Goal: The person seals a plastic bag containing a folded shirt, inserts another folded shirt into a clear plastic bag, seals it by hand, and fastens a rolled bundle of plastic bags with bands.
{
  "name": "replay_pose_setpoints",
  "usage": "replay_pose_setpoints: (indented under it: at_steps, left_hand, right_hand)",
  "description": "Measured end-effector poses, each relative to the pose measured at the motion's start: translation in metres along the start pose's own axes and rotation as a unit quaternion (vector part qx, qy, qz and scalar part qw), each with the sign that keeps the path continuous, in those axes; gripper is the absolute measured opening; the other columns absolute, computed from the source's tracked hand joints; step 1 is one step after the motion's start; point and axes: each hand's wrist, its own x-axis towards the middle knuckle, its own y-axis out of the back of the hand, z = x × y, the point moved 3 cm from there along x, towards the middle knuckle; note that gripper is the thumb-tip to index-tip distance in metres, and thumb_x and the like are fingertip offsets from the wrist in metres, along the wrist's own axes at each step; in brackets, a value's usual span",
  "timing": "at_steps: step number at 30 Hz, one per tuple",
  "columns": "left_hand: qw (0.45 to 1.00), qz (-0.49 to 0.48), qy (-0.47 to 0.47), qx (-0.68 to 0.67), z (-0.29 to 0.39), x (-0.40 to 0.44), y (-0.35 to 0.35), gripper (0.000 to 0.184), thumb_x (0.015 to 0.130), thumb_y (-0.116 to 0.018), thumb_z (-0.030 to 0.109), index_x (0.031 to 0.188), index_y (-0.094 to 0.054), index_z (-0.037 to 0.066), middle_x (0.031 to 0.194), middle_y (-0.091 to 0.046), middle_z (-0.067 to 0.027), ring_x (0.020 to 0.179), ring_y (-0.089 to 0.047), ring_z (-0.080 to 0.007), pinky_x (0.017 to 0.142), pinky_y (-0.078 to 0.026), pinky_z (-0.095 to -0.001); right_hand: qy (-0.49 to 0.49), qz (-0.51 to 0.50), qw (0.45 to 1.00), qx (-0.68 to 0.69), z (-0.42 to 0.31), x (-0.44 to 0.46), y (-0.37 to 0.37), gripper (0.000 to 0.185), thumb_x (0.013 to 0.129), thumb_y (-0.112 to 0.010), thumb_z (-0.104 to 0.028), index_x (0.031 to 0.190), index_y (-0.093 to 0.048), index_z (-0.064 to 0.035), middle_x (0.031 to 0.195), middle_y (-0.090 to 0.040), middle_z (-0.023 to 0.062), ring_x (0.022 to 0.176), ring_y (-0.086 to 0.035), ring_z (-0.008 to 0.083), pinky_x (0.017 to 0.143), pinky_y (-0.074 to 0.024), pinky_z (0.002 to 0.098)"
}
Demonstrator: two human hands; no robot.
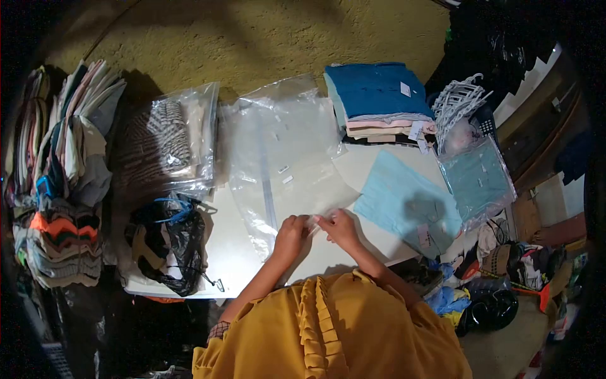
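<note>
A large clear plastic bag (252, 158) lies flat on the white table, its near edge reaching my hands. My left hand (291, 235) is closed on that edge, fingers bent in a pinch. Close beside it, my right hand (339, 227) pinches the same edge, the fingertips of both hands almost touching. Two small white labels (286, 175) sit on the bag. Just right of my right hand is a light blue folded garment (404, 196) with a tag (424, 236) near its lower edge.
A stack of folded clothes (379, 95) stands at the back, beside white hangers (461, 104) and a bagged teal garment (480, 177). Bagged striped clothes (167, 136) and a black plastic bag (180, 252) lie left. Clothing piles (66, 240) flank the table (224, 252).
</note>
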Motion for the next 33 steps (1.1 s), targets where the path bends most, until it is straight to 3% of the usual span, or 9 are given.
replay_pose_setpoints:
  at_steps: [4,12,15,18,22,25,26,29,33]
  left_hand:
    - [0.999,-0.008,0.014,0.048,0.004,0.005,0.007,0.029,0.075,-0.060,0.003,0.104,-0.059,0.003,0.091,-0.057,-0.0181,0.085,-0.056,-0.0361,0.072,-0.048,-0.0443]
    - [0.960,0.259,0.040,0.101,0.005,0.051,0.116,0.025,0.081,-0.056,-0.002,0.102,-0.062,0.010,0.091,-0.055,-0.0136,0.078,-0.057,-0.0310,0.066,-0.047,-0.0393]
    - [0.957,0.272,-0.006,0.100,0.019,0.057,0.124,0.022,0.082,-0.059,-0.001,0.101,-0.063,0.009,0.084,-0.053,-0.0113,0.071,-0.056,-0.0278,0.063,-0.046,-0.0365]
    - [0.968,0.238,0.004,0.078,0.038,0.057,0.112,0.022,0.082,-0.060,0.001,0.103,-0.063,0.009,0.086,-0.054,-0.0119,0.072,-0.055,-0.0279,0.063,-0.046,-0.0365]
    - [0.980,0.180,0.008,0.083,0.044,0.056,0.090,0.024,0.082,-0.060,0.004,0.106,-0.062,0.010,0.089,-0.054,-0.0136,0.077,-0.058,-0.0306,0.065,-0.048,-0.0390]
    - [0.983,0.162,-0.012,0.084,0.041,0.054,0.083,0.025,0.082,-0.060,0.004,0.105,-0.062,0.011,0.090,-0.054,-0.0140,0.078,-0.058,-0.0313,0.065,-0.048,-0.0394]
    - [0.982,0.166,-0.004,0.093,0.040,0.053,0.086,0.025,0.082,-0.058,0.003,0.105,-0.063,0.012,0.088,-0.054,-0.0139,0.077,-0.058,-0.0312,0.066,-0.048,-0.0394]
    - [0.981,0.165,0.027,0.096,0.034,0.051,0.098,0.027,0.082,-0.056,-0.001,0.104,-0.063,0.011,0.087,-0.053,-0.0128,0.075,-0.057,-0.0304,0.065,-0.047,-0.0387]
    - [0.983,0.152,0.013,0.100,0.032,0.048,0.096,0.026,0.080,-0.060,0.001,0.104,-0.063,0.010,0.086,-0.053,-0.0125,0.075,-0.057,-0.0289,0.066,-0.047,-0.0375]
  right_hand:
    - [0.027,-0.021,0.998,0.047,0.008,0.000,-0.002,0.029,0.084,-0.063,-0.023,0.088,-0.054,0.0038,0.060,-0.059,0.0078,0.043,-0.055,0.0120,0.039,-0.0435,0.0255]
    - [0.079,0.103,0.992,-0.007,0.040,-0.010,0.026,0.008,0.084,-0.055,-0.006,0.084,-0.058,0.0009,0.052,-0.056,0.0065,0.042,-0.055,0.0157,0.043,-0.0447,0.0298]
    - [0.096,0.148,0.957,-0.230,0.014,-0.020,0.028,0.019,0.080,-0.062,-0.008,0.096,-0.056,0.0000,0.074,-0.061,0.0119,0.069,-0.062,0.0223,0.063,-0.0494,0.0333]
    - [0.254,0.285,0.892,-0.243,-0.026,-0.036,0.021,0.040,0.076,-0.065,-0.010,0.112,-0.048,-0.0063,0.111,-0.053,0.0186,0.104,-0.051,0.0334,0.085,-0.0420,0.0435]
    - [0.492,0.215,0.784,-0.311,-0.026,-0.041,-0.010,0.068,0.074,-0.070,-0.029,0.129,-0.039,-0.0063,0.132,-0.036,0.0186,0.118,-0.036,0.0423,0.094,-0.0294,0.0580]
    - [0.299,0.057,0.836,-0.457,-0.035,-0.037,-0.019,0.085,0.072,-0.071,-0.043,0.137,-0.031,-0.0065,0.138,-0.032,0.0197,0.125,-0.030,0.0418,0.097,-0.0254,0.0584]
    - [0.239,0.060,0.836,-0.489,-0.031,-0.030,-0.011,0.097,0.068,-0.070,-0.054,0.140,-0.028,-0.0056,0.142,-0.027,0.0208,0.129,-0.024,0.0414,0.100,-0.0227,0.0569]
    - [0.145,0.139,0.895,-0.398,-0.003,-0.001,0.013,0.094,0.064,-0.075,-0.046,0.134,-0.033,0.0003,0.138,-0.032,0.0206,0.130,-0.025,0.0381,0.102,-0.0230,0.0514]
    - [0.291,0.208,0.872,-0.336,-0.020,0.003,0.028,0.077,0.067,-0.076,-0.030,0.127,-0.039,0.0007,0.124,-0.045,0.0179,0.114,-0.041,0.0354,0.096,-0.0276,0.0486]
